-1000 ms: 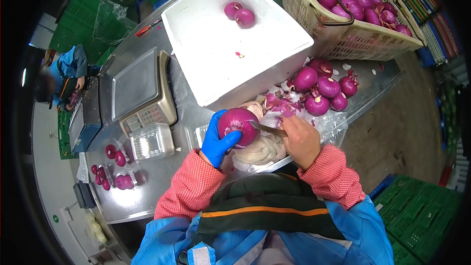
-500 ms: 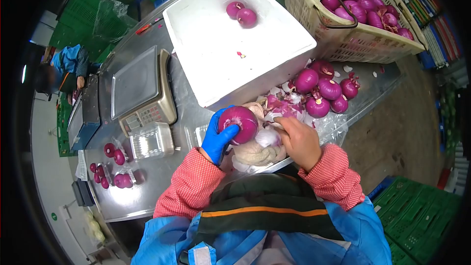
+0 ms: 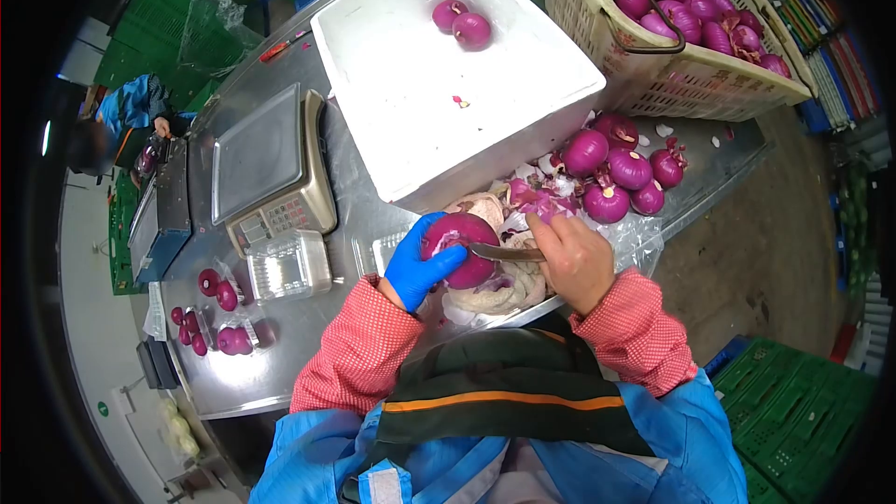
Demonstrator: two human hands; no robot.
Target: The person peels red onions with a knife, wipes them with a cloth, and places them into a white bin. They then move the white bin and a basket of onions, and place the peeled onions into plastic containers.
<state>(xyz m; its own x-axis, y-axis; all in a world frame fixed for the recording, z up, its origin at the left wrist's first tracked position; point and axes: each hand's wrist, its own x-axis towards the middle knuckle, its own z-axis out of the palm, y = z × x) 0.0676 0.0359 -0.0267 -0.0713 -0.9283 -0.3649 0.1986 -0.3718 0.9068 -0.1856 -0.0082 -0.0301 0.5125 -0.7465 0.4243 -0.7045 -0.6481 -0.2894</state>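
My left hand (image 3: 420, 261), in a blue glove, is wrapped round a large red onion (image 3: 467, 266). My bare right hand (image 3: 576, 261) grips a knife (image 3: 509, 253), its blade reaching left against the onion's surface. Beneath both hands lies a pale crumpled cloth (image 3: 495, 294). Purple and white onion skins (image 3: 541, 194) are heaped just beyond my right hand. Several red onions (image 3: 628, 168) sit together on the metal table to the right of the skins.
A white foam box (image 3: 457, 145) holding two onions stands ahead. Behind right, a cream crate (image 3: 672, 75) is full of onions. Left are a scale (image 3: 280, 168), a clear plastic tray (image 3: 289, 266) and packed onions (image 3: 233, 340). Another person (image 3: 135, 112) works far left.
The knife blade now shows against the onion, where loose white skin was by my right hand before. The onion has turned in my left hand. The other person's hand has moved.
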